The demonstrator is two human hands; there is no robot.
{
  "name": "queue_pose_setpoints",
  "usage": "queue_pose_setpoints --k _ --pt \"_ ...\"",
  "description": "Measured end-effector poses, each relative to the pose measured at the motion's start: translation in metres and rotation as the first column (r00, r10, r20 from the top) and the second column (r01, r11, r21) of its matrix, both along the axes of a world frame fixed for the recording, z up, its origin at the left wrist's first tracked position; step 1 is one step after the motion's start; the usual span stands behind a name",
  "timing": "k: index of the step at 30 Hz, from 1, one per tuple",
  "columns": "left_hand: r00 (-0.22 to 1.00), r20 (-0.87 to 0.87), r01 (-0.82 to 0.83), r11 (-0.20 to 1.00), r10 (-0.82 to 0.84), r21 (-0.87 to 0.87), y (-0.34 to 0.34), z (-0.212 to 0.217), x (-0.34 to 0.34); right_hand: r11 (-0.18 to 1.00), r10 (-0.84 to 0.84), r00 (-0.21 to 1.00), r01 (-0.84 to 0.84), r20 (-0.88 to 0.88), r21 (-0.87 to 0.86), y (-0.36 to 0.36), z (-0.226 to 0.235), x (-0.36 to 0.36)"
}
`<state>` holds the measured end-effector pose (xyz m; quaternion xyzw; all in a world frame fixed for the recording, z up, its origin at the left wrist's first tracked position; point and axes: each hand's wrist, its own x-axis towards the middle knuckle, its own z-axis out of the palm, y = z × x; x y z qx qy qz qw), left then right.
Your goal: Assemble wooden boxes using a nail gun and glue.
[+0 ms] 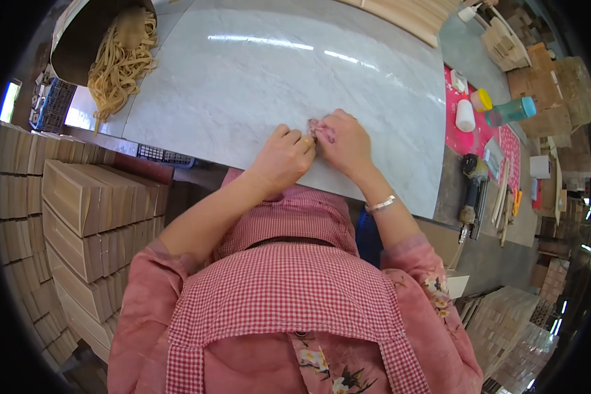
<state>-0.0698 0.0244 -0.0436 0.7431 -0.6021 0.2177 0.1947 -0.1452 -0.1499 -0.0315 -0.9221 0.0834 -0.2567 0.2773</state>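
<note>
Both hands meet over the pale marbled tabletop (262,85), close to its near edge. My left hand (284,157) is closed, its fingers curled and a ring on one of them. Fingertips of my right hand (343,143) pinch a small crumpled pinkish thing (314,125), too small to name. It lies between the two hands, and the left fingertips are right beside it. Whether the left fingers also grip it, or something else, is hidden.
At the far left, beige strips (121,65) spill from a dark container (72,46). Wooden boxes (79,203) are stacked at left. On the right are a white bottle (465,116), a turquoise bottle (511,111), a yellow-lidded jar (481,100) and a dark tool (470,190). Wooden boards (407,16) lie along the far edge.
</note>
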Motion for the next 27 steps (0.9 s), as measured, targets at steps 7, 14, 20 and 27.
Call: queue_pose_setpoints --k 7,14,20,27 --pt "0.99 0.08 0.113 0.99 -0.119 0.081 -0.007 -0.002 0.005 0.978 -0.209 0.959 0.199 -0.193 -0.07 -0.046 -0.015 0.019" --pt "0.744 -0.649 -0.399 0.885 0.161 -0.238 0.075 0.02 0.006 0.732 -0.65 0.757 0.6 -0.069 -0.322 -0.121 -0.032 -0.109" --pt "0.103 -0.994 -0.685 0.723 -0.025 -0.089 0.094 0.019 -0.005 0.586 -0.7 0.714 0.587 0.016 -0.559 -0.061 -0.039 -0.141" --pt "-0.629 -0.628 -0.537 0.84 -0.459 -0.076 0.035 0.031 -0.018 0.983 -0.031 0.978 0.067 -0.207 0.172 0.069 0.004 -0.065"
